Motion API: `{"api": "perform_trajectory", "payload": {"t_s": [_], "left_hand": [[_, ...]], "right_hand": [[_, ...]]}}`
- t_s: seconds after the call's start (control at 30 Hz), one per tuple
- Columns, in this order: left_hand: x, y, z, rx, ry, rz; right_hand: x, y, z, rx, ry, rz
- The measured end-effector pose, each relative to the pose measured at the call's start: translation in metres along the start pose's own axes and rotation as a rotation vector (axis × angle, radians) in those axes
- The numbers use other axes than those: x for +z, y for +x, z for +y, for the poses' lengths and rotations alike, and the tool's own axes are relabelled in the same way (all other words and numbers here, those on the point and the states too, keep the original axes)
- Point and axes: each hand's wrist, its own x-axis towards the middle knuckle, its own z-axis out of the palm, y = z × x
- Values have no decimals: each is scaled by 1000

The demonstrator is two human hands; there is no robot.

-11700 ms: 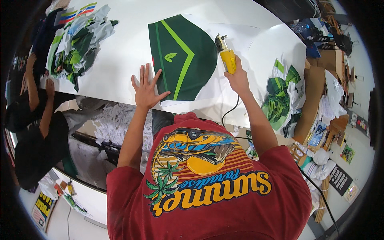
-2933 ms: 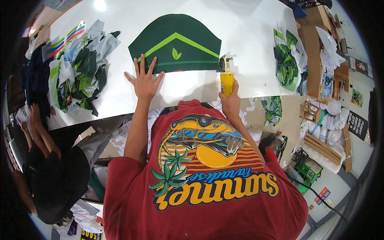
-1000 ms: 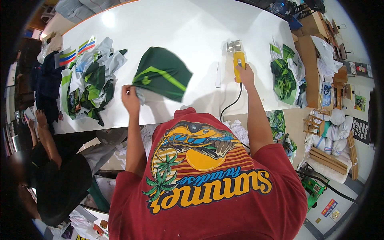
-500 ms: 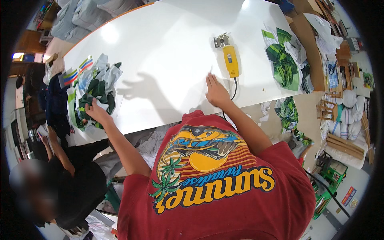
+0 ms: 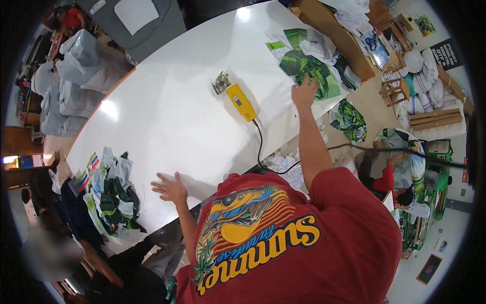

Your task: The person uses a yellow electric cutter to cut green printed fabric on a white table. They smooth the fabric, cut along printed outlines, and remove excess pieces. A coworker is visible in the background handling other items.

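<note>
On the white table (image 5: 162, 121) my left hand (image 5: 172, 189) lies with its fingers spread, holding nothing, to the right of a heap of green, white and dark cloth pieces (image 5: 119, 200). My right hand (image 5: 305, 94) reaches to the far right, its fingers apart on the near edge of a stack of green printed cloth pieces (image 5: 297, 62). Between the two heaps rests a yellow electric rotary cutter (image 5: 241, 103), its round metal blade facing away from me and its black cord running off the near edge.
At the left, a co-worker in black (image 5: 119, 278) stands by the table. Several stuffed sacks (image 5: 83, 96) are piled beyond the left edge. A cardboard box (image 5: 336, 35) borders the right end. More green cloth (image 5: 349, 120) hangs below the table near a person in red (image 5: 387, 180).
My left hand has let go of the left heap and come down flat on the table. My right hand has moved right, past the cutter, onto the green cloth. The view has turned right.
</note>
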Motion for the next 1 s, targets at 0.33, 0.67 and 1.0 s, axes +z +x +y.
{"api": "perform_trajectory", "payload": {"t_s": [0.33, 0.67, 1.0], "left_hand": [[-30, 19, 5, -97, -252, -115], [-150, -10, 210, 579, -932, -122], [-351, -125, 351, 1242, -1579, -123]], "right_hand": [[-54, 158, 41, 157, 218, 100], [-346, 292, -93, -340, 1258, 528], [-537, 118, -240, -1274, 1825, -849]]}}
